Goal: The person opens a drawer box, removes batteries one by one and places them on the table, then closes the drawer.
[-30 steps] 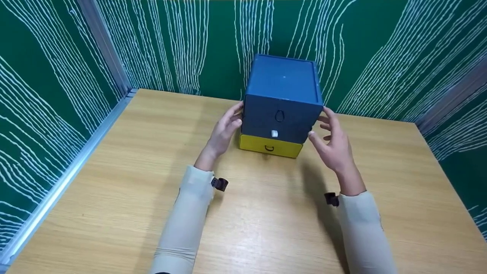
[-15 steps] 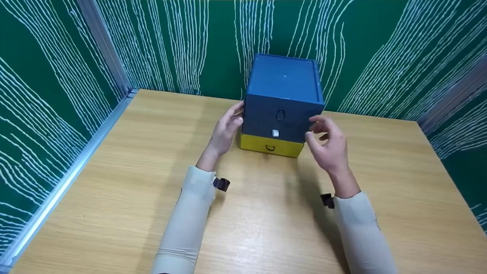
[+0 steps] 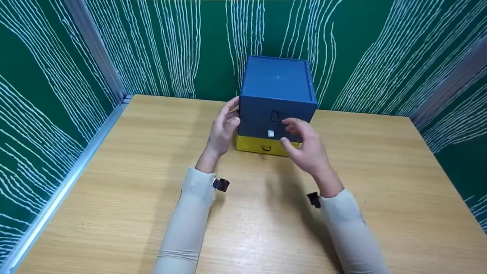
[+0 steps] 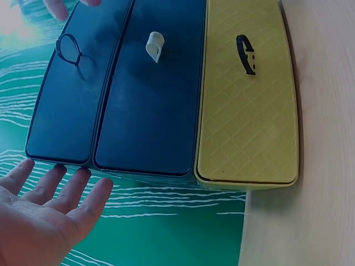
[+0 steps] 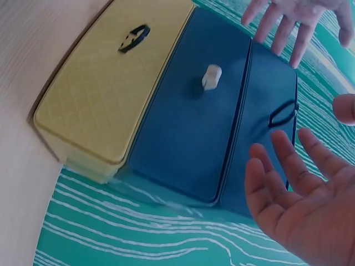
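Observation:
A small drawer unit with a blue top (image 3: 279,78) stands against the back wall. Its top blue drawer (image 4: 69,119) has a black loop pull (image 5: 297,105), the middle blue drawer (image 4: 150,119) a white loop pull (image 4: 155,43), and the yellow bottom drawer (image 4: 249,127) a black pull (image 4: 242,51). All three fronts sit flush. My left hand (image 3: 221,131) rests its extended fingertips along the unit's left side. My right hand (image 3: 309,148) hovers before the right part of the blue fronts, fingers loosely bent and holding nothing, fingertips close to the top loop.
The unit stands on a wooden table (image 3: 243,228) near its back edge. Green walls (image 3: 217,45) with white wavy lines enclose the back and sides, with a metal rail (image 3: 72,167) along the left. Small black devices sit at both cuffs.
My right hand has left the unit's right side and moved leftward in front of the drawers. The left hand has stayed at the left side, and the head view has shifted slightly.

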`<act>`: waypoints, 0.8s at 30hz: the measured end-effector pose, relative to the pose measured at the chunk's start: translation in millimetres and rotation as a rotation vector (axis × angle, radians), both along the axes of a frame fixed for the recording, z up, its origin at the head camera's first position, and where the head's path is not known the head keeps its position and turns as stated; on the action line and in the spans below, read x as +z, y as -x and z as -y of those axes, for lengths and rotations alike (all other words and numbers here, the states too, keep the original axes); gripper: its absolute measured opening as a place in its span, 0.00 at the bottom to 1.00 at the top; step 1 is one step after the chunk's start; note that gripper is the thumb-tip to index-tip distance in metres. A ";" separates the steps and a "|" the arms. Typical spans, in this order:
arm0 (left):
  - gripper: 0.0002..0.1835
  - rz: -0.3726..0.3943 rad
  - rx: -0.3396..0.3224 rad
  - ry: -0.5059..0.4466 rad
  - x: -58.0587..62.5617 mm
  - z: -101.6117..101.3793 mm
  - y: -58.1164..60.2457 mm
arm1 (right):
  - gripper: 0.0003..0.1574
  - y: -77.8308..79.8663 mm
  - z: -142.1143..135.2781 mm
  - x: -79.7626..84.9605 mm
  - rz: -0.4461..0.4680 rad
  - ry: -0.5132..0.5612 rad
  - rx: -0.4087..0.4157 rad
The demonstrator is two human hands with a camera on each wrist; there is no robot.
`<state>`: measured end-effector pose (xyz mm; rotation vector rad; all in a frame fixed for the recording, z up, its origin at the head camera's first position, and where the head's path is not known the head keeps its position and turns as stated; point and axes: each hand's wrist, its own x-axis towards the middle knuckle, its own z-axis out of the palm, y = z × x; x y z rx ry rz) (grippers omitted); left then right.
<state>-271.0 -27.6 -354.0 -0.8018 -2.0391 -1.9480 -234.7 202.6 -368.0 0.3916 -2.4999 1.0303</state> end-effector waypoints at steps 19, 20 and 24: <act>0.36 0.019 0.041 0.021 3.4 -3.6 2.1 | 0.23 17.4 20.0 1.7 -0.050 -0.024 0.025; 0.35 0.019 0.044 0.015 4.2 -3.7 2.7 | 0.23 17.1 20.5 1.7 -0.046 -0.021 0.026; 0.33 0.018 0.048 -0.012 6.0 -5.1 7.1 | 0.22 16.5 21.3 0.2 -0.033 -0.011 0.035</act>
